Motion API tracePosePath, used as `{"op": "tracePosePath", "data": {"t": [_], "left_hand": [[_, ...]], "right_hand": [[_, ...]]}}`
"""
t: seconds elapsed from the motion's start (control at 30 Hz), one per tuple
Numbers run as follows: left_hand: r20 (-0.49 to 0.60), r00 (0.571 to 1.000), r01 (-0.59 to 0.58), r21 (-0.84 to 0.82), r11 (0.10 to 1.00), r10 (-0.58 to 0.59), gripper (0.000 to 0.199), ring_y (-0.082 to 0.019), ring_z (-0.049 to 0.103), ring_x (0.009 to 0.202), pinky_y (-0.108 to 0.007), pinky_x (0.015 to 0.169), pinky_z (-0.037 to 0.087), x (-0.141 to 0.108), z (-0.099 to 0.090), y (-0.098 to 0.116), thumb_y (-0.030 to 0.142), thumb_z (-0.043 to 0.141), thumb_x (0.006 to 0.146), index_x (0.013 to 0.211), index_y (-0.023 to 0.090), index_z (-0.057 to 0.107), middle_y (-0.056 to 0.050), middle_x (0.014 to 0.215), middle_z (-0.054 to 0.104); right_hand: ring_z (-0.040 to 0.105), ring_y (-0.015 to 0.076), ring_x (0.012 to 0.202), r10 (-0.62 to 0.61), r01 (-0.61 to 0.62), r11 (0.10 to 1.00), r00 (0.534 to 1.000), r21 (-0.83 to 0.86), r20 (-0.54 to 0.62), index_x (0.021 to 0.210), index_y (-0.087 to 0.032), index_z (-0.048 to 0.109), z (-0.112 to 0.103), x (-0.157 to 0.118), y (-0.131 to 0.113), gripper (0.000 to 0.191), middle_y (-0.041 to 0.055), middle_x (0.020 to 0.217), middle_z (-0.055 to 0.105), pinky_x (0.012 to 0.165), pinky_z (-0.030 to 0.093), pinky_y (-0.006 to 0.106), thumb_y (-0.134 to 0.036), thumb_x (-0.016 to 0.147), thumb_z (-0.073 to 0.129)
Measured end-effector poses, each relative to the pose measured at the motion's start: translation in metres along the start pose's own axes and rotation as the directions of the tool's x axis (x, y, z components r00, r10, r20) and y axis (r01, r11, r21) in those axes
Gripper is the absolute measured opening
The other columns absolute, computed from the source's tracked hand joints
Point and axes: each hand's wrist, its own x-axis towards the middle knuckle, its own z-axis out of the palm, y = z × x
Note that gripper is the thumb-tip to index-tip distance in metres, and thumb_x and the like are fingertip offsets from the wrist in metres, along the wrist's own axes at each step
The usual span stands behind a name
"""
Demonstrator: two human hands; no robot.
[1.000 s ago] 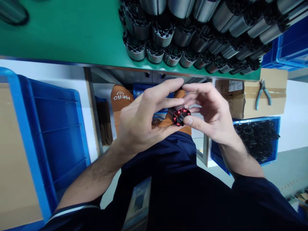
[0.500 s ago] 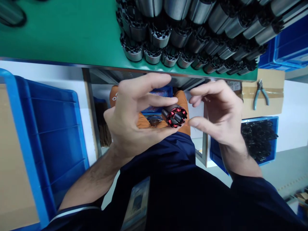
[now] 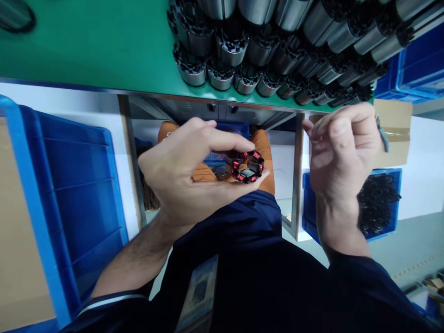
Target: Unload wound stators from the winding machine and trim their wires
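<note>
"Stator (image 3: 247, 167), where?"
"Gripped between the left hand's (image 3: 180, 171) half-open thumb and fingers, at their right end."
"Right hand (image 3: 342, 152)?"
"Well apart, right, fingers curled closed; contents unclear."

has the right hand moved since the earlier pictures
Yes. Judged against the cardboard box, the right hand has moved to the right, away from the red-wound part, and now covers more of the box.
</note>
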Motion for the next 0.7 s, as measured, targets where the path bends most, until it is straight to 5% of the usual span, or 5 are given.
{"op": "tracePosePath", "data": {"t": [0.13, 0.4, 0.53, 0.7], "left_hand": [[-0.036, 0.977, -0.202, 0.134, 0.97, 0.208, 0.036, -0.025, 0.081, 0.1, -0.058, 0.118, 0.069, 0.001, 0.002, -0.008, 0.034, 0.109, 0.091, 0.119, 0.038, 0.088, 0.008, 0.114, 0.09], [0.042, 0.993, -0.115, 0.143, 0.983, 0.11, 0.038, -0.027, 0.079, 0.112, -0.051, 0.121, 0.066, 0.003, -0.001, -0.011, 0.064, 0.1, 0.101, 0.12, 0.035, 0.085, 0.002, 0.114, 0.086], [0.124, 0.966, -0.242, 0.101, 0.965, 0.229, 0.043, -0.026, 0.075, 0.116, -0.046, 0.108, 0.066, 0.005, 0.003, -0.01, 0.059, 0.096, 0.106, 0.128, 0.028, 0.075, -0.005, 0.121, 0.081], [0.084, 0.973, -0.218, 0.05, 0.975, 0.213, 0.029, -0.026, 0.072, 0.119, -0.051, 0.109, 0.064, 0.006, 0.009, -0.006, 0.058, 0.079, 0.118, 0.121, 0.032, 0.066, -0.004, 0.117, 0.074]], "right_hand": [[0.075, 0.0291, 0.103, 0.039, -0.034, 0.999, 0.985, -0.031, 0.168, 0.12, -0.039, 0.092, 0.011, -0.022, -0.004, 0.032, 0.0055, 0.102, 0.077, 0.108, 0.069, 0.05, -0.051, 0.094, 0.104], [0.073, 0.03, 0.097, 0.065, -0.039, 0.994, 0.967, -0.106, 0.248, 0.098, -0.036, 0.091, 0.015, -0.02, -0.008, 0.022, 0.0051, 0.091, 0.077, 0.109, 0.069, 0.058, -0.055, 0.097, 0.101], [0.075, 0.0318, 0.097, 0.034, -0.003, 0.992, 0.971, -0.129, 0.236, 0.095, -0.035, 0.092, 0.009, -0.014, -0.014, 0.024, 0.0065, 0.09, 0.077, 0.102, 0.07, 0.058, -0.055, 0.093, 0.105], [0.079, 0.0282, 0.094, 0.208, -0.215, 0.976, 0.961, 0.018, 0.182, 0.112, -0.035, 0.091, 0.028, -0.033, -0.008, 0.033, 0.0058, 0.1, 0.081, 0.089, 0.074, 0.049, -0.062, 0.096, 0.101]]}}
